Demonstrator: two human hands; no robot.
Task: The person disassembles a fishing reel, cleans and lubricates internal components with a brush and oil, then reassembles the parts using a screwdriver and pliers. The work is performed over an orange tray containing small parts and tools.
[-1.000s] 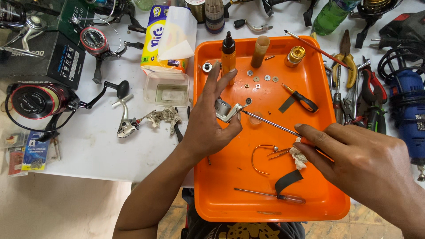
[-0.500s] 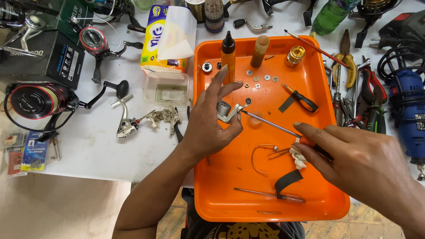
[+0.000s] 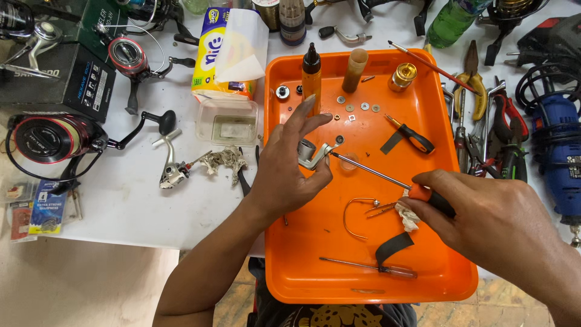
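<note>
My left hand [image 3: 289, 169] pinches a small silver metal reel part [image 3: 312, 154] above the orange tray [image 3: 315, 266]. My right hand [image 3: 484, 221] grips a long screwdriver [image 3: 387, 179] by its orange and black handle, and the thin shaft's tip touches the silver part. Beneath the shaft lie a bent wire bail [image 3: 357, 212], a scrap of white cloth [image 3: 407, 215] and a black strip [image 3: 392, 248]. Several small washers [image 3: 357, 108] sit at the tray's far end.
In the tray stand an amber oil bottle [image 3: 311, 75], a brown tube [image 3: 354, 70], a brass spool [image 3: 402, 76], a small screwdriver [image 3: 411, 135]. Fishing reels [image 3: 48, 138], a tissue pack [image 3: 227, 51], a clear box [image 3: 228, 123] lie left; pliers [image 3: 472, 91] and a blue drill [image 3: 560, 151] right.
My right hand has slid slightly left and down along the screwdriver while the left fingers closed more around the silver part; the screwdriver tip stays at the part.
</note>
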